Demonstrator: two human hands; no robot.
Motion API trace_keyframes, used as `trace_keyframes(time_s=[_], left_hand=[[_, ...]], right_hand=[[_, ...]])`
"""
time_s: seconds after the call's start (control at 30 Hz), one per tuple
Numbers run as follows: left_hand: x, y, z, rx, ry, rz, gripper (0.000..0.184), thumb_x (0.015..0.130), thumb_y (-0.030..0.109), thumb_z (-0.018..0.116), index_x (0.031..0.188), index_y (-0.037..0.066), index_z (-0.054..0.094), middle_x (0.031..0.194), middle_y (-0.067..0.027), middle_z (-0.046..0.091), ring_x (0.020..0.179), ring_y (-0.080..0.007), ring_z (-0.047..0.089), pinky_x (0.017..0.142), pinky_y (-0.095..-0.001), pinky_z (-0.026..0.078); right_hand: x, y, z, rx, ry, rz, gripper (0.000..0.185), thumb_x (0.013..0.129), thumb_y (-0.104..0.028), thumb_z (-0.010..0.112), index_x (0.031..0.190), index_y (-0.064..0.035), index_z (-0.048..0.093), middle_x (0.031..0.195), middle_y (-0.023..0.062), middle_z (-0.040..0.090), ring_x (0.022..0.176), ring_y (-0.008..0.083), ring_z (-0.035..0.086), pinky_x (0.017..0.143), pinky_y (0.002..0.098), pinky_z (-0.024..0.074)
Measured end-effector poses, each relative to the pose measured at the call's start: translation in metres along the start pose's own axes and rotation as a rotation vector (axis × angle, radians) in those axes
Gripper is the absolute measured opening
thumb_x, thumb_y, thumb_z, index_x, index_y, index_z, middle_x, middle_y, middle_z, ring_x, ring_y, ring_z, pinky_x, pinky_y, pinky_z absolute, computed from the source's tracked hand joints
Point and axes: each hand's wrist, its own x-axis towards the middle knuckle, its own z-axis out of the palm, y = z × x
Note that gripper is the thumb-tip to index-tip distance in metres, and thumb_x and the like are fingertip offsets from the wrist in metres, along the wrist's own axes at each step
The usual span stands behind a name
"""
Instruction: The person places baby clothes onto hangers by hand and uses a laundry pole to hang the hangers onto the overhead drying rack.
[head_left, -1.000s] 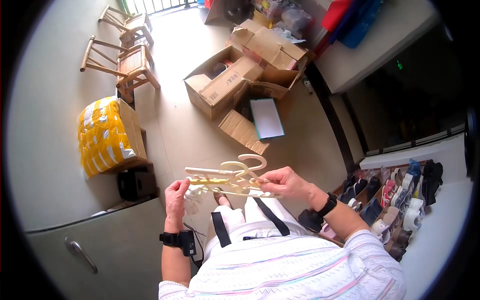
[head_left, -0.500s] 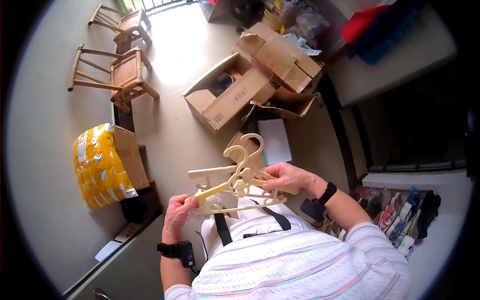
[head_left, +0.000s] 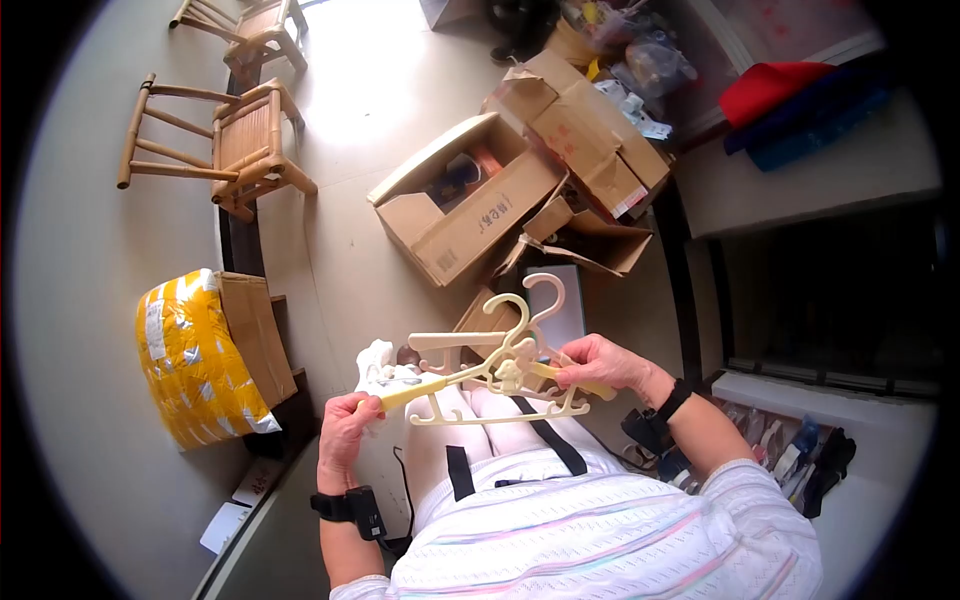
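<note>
"Both hands are pinching: the left hand (head_left: 345, 428) has one end of a yellow hanger (head_left: 510, 376) between thumb and fingers, and the right hand (head_left: 607, 363) grips its other arm."

"Where is that hanger, exactly?"

"Up in the air, above a pair of white trousers (head_left: 515, 445); from where I stand, only the hands seem to bear it. Its long axis runs crosswise from one hand to the other, nearly level, and its hook points away from the waist."

"Which hand is nearer the hook?"

"The right. It grips close in, so the hanger's moulded middle lies just to its left. The left hand is out at the tip, with the middle well to its right."

"Is that the only one?"

"No. A pinkish hanger (head_left: 546, 316) overlaps it from behind, its hook just right of the yellow one. I can't tell whether the right hand holds that too. Something white and crumpled (head_left: 377, 362) hangs beside the left hand; whether it is gripped, I can't tell."

"And on the floor (head_left: 350, 222)?"

"An opened cardboard box (head_left: 490, 215) lies beyond the hangers, nearer the floor's right edge. A bamboo chair (head_left: 247, 130) stands along the left edge."
</note>
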Motion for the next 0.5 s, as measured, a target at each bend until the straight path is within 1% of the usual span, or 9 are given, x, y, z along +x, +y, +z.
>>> trace_keyframes(time_s=[0.03, 0.07, 0.17, 0.2, 0.3, 0.37, 0.4, 0.43, 0.5], left_hand=[[0.006, 0.007, -0.002, 0.034, -0.057, 0.010, 0.026, 0.081, 0.024, 0.064, 0.070, 0.001, 0.065, 0.063, 0.0014, 0.057, 0.060, -0.0047, 0.045, 0.057, -0.0200, 0.034], [0.012, 0.011, -0.003, 0.030, -0.060, 0.009, 0.026, 0.081, 0.024, 0.064, 0.070, 0.001, 0.065, 0.063, 0.0014, 0.057, 0.060, -0.0047, 0.045, 0.057, -0.0200, 0.034], [0.026, 0.026, -0.011, 0.034, -0.105, -0.021, 0.027, 0.081, 0.026, 0.064, 0.070, 0.001, 0.064, 0.063, 0.0017, 0.056, 0.060, -0.0050, 0.045, 0.057, -0.0202, 0.034], [0.026, 0.029, -0.015, 0.040, -0.107, -0.016, 0.028, 0.081, 0.026, 0.064, 0.069, 0.001, 0.064, 0.064, 0.0019, 0.056, 0.061, -0.0051, 0.045, 0.058, -0.0203, 0.034], [0.027, 0.028, -0.028, 0.038, -0.131, -0.016, 0.028, 0.081, 0.026, 0.064, 0.068, 0.001, 0.062, 0.064, 0.0023, 0.056, 0.062, -0.0052, 0.045, 0.060, -0.0203, 0.034], [0.029, 0.029, -0.035, 0.026, -0.160, -0.021, 0.029, 0.081, 0.027, 0.064, 0.068, 0.001, 0.062, 0.064, 0.0025, 0.056, 0.062, -0.0052, 0.045, 0.061, -0.0202, 0.034], [0.029, 0.033, -0.037, -0.006, -0.160, -0.021, 0.028, 0.081, 0.027, 0.064, 0.068, 0.002, 0.062, 0.065, 0.0026, 0.056, 0.063, -0.0051, 0.046, 0.062, -0.0200, 0.034], [0.032, 0.033, -0.039, -0.038, -0.159, -0.017, 0.028, 0.081, 0.027, 0.063, 0.068, 0.002, 0.061, 0.065, 0.0027, 0.056, 0.063, -0.0050, 0.046, 0.063, -0.0198, 0.035], [0.036, 0.034, -0.046, -0.049, -0.180, 0.000, 0.028, 0.082, 0.027, 0.063, 0.068, 0.002, 0.062, 0.065, 0.0027, 0.056, 0.062, -0.0048, 0.046, 0.062, -0.0194, 0.036]], right_hand=[[0.000, 0.000, 0.000, 0.019, 0.011, 0.010, 0.026, 0.080, -0.020, 0.067, 0.098, -0.0016, 0.063, 0.082, 0.0017, 0.063, 0.073, 0.0065, 0.055, 0.068, 0.0208, 0.0454], [0.002, 0.002, -0.001, 0.025, 0.032, 0.012, 0.028, 0.080, -0.020, 0.067, 0.100, -0.0018, 0.062, 0.083, 0.0016, 0.063, 0.074, 0.0065, 0.055, 0.069, 0.0210, 0.0454], [0.012, -0.005, 0.001, 0.026, 0.123, 0.063, 0.026, 0.081, -0.022, 0.066, 0.098, -0.0018, 0.062, 0.083, 0.0008, 0.062, 0.074, 0.0065, 0.055, 0.069, 0.0211, 0.0452], [0.017, -0.006, 0.003, 0.033, 0.121, 0.066, 0.026, 0.081, -0.022, 0.066, 0.098, -0.0018, 0.062, 0.083, 0.0008, 0.062, 0.074, 0.0065, 0.055, 0.069, 0.0211, 0.0452], [0.028, -0.005, 0.011, 0.040, 0.084, 0.065, 0.025, 0.084, -0.024, 0.062, 0.096, -0.0026, 0.062, 0.082, 0.0006, 0.061, 0.072, 0.0062, 0.054, 0.068, 0.0212, 0.0451], [0.033, -0.018, 0.019, 0.119, -0.096, 0.065, 0.027, 0.087, -0.029, 0.057, 0.096, -0.0040, 0.061, 0.081, 0.0011, 0.061, 0.071, 0.0062, 0.054, 0.066, 0.0217, 0.0454], [0.034, -0.020, 0.017, 0.067, -0.147, 0.082, 0.032, 0.090, -0.034, 0.052, 0.095, -0.0045, 0.061, 0.082, 0.0010, 0.061, 0.070, 0.0061, 0.054, 0.063, 0.0214, 0.0455], [0.032, -0.033, 0.023, 0.040, -0.139, 0.099, 0.035, 0.090, -0.037, 0.049, 0.093, -0.0041, 0.061, 0.082, -0.0004, 0.061, 0.070, 0.0057, 0.054, 0.059, 0.0204, 0.0450], [0.032, -0.042, 0.030, 0.185, -0.150, 0.165, 0.037, 0.090, -0.038, 0.049, 0.091, -0.0032, 0.061, 0.082, 0.0004, 0.061, 0.071, 0.0066, 0.055, 0.060, 0.0204, 0.0457]])
